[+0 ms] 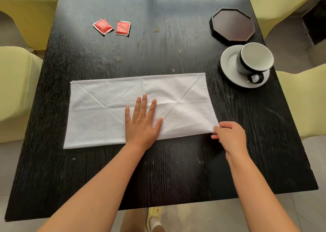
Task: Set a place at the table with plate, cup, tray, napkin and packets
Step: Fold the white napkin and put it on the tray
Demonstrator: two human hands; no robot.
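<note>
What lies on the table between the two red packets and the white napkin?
Nothing: the head view shows only bare dark table between the packets and the napkin's far edge.

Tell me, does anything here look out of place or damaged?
Nothing is spilled or broken. The cup sits off-centre on its plate, towards the right edge, and the table has pale scuffs near the middle.

We see a black wood-grain counter, pale yellow chairs along its left and right sides, grey floor near us.
</note>
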